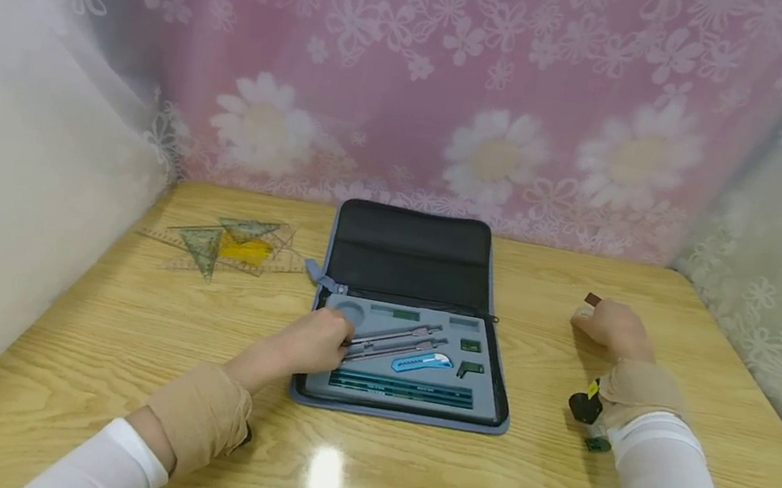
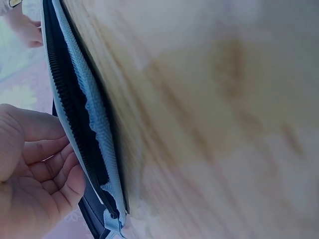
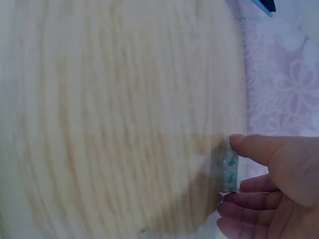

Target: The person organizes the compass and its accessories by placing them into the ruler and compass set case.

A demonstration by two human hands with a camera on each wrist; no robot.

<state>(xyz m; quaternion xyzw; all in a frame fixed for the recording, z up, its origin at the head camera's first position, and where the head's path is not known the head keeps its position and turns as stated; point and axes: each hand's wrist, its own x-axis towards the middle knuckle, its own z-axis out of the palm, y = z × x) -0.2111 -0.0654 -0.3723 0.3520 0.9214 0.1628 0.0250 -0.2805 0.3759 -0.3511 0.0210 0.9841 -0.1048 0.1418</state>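
Note:
A zippered drawing-set case (image 1: 409, 255) lies unfolded on the table. Its grey tray holds two metal compasses (image 1: 394, 350), a light-blue cutter (image 1: 422, 363), dark green pencils (image 1: 401, 388) and small green pieces (image 1: 470, 345). At the compasses' left ends is my left hand (image 1: 317, 340), over the tray's left side. Its fingers curl loosely in the left wrist view; the case's edge (image 2: 75, 99) hides some tips, and no held thing shows. Off to the right, my right hand (image 1: 614, 326) pinches a small clear box with green marks (image 3: 230, 172) between thumb and fingers, at the table surface.
Clear triangles and rulers (image 1: 201, 248) lie in a pile at the left, with a yellow piece (image 1: 246, 249) among them. A small brown block (image 1: 592, 299) shows beyond the right hand. Near the right wrist is a small green piece (image 1: 598, 445). Flowered curtains (image 1: 396, 110) border the table.

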